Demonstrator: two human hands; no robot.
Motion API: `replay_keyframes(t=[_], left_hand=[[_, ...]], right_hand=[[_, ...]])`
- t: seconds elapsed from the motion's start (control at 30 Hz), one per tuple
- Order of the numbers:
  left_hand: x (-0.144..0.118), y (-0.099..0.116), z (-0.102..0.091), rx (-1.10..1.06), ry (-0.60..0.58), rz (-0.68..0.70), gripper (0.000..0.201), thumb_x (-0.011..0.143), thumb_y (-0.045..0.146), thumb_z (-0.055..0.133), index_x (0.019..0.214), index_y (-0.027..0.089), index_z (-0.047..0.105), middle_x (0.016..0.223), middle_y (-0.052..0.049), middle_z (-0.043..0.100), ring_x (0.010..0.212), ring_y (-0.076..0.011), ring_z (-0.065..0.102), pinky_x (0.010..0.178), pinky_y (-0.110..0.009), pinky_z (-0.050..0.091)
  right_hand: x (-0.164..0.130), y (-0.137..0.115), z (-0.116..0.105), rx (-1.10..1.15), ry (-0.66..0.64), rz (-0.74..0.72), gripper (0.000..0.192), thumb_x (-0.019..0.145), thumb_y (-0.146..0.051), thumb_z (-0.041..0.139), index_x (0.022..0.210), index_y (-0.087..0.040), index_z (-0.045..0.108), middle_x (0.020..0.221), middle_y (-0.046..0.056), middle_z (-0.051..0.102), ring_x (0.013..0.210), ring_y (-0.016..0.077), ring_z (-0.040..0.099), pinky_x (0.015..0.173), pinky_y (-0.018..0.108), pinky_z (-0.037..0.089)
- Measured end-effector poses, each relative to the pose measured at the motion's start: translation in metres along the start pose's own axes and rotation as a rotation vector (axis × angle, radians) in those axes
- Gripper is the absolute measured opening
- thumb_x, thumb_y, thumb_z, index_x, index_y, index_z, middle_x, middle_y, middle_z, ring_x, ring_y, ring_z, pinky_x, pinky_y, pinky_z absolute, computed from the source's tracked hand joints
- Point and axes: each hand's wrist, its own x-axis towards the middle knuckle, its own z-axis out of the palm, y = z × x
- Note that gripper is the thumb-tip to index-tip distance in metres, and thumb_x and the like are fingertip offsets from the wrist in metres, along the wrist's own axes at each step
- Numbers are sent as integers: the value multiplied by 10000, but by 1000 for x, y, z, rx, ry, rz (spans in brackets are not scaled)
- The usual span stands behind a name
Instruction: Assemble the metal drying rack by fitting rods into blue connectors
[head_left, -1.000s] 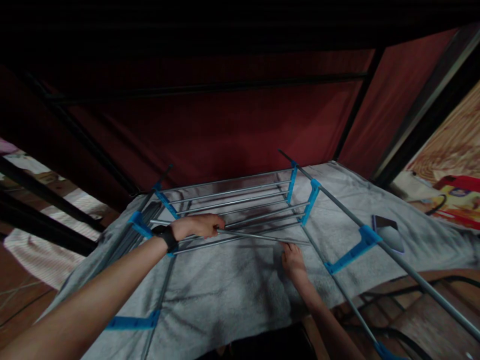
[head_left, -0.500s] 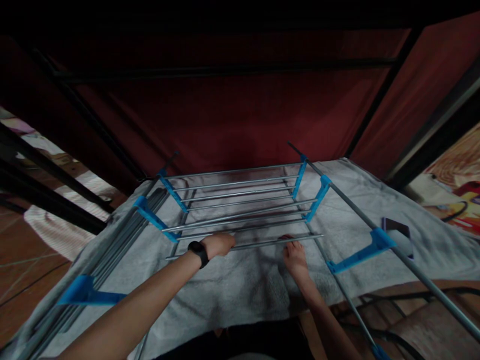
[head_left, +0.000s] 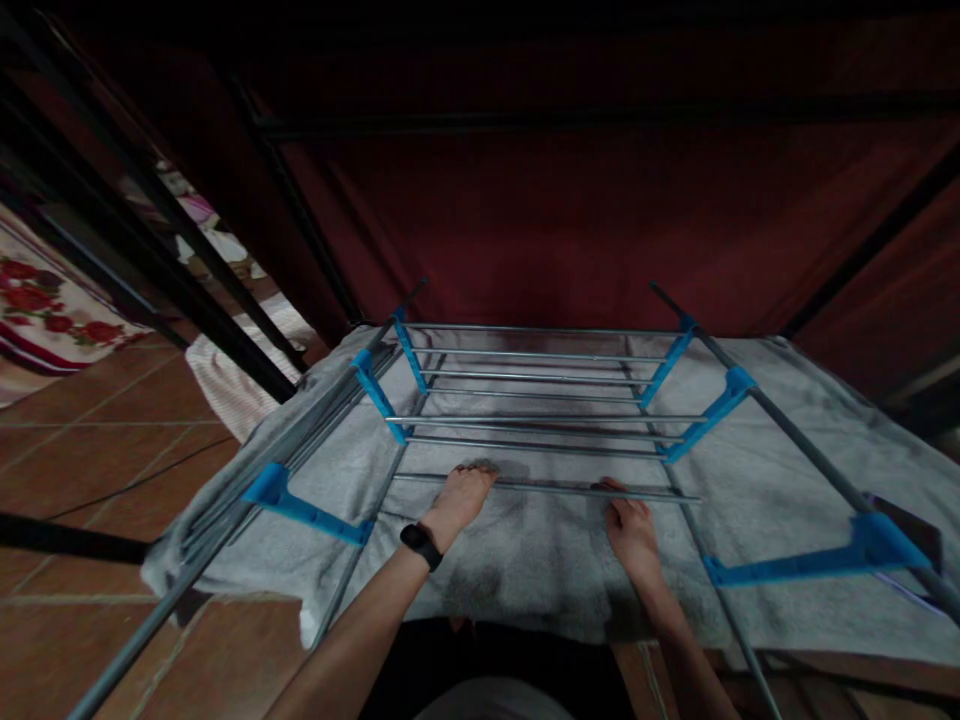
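A thin grey metal rod (head_left: 555, 488) lies crosswise in front of me, apart from the rack's joined bars. My left hand (head_left: 466, 492), with a black watch on the wrist, is closed over the rod left of its middle. Toward the right part of the same rod, my right hand (head_left: 628, 525) has its fingers curled round it; its fingertips are partly hidden. Beyond them stands a rack of grey tubes with blue plastic brackets (head_left: 705, 422), several crossbars joining its two sides. Nearer brackets, a left one (head_left: 304, 508) and a right one (head_left: 795, 568), carry no crossbar.
A grey blanket (head_left: 525, 580) lies under the rack. Several loose tubes (head_left: 322, 425) lie along the left side. At the right, a dark flat object (head_left: 911, 530) is partly behind a bracket. A dark red panel (head_left: 525, 230) rises behind; black metal posts (head_left: 217, 290) stand left.
My view has swung left, so the rack appears farther right. My left hand has slid or shifted along the rod, and the rod's left end now sits slightly higher in view.
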Motion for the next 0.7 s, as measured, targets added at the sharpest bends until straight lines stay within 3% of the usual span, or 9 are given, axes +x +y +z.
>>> replay_keyframes(t=[0.17,0.37,0.5,0.7], left_hand=[[-12,-2,12,-43,87,-28,404,968,67,367,1186,185,687,1208,-140,694,1096,-248,664,1009,-414,473],[-17,5,33,-61,189,-24,375,939,48,426,1181,181,679,1171,-130,692,1137,-246,631,1075,-422,440],[-19,10,41,-82,194,-4,339,946,63,438,1154,180,679,1155,-123,693,1115,-251,632,1078,-433,435],[-26,17,47,-109,196,36,341,943,68,426,1134,188,682,1189,-122,673,1169,-260,592,1056,-435,445]], right_hand=[[-9,-5,-10,74,-60,16,367,916,-259,416,1102,-255,732,1159,109,746,1140,290,672,1044,534,509],[-32,-21,-26,150,-183,80,405,945,-363,436,1196,-239,728,1190,99,743,1113,272,694,1005,466,554],[-41,-26,-32,182,-235,75,392,955,-375,444,1184,-255,738,1193,82,753,1095,264,716,930,427,603],[-42,-43,-30,165,-150,-25,401,964,-287,397,1209,-261,712,1260,90,714,1178,271,676,978,455,579]])
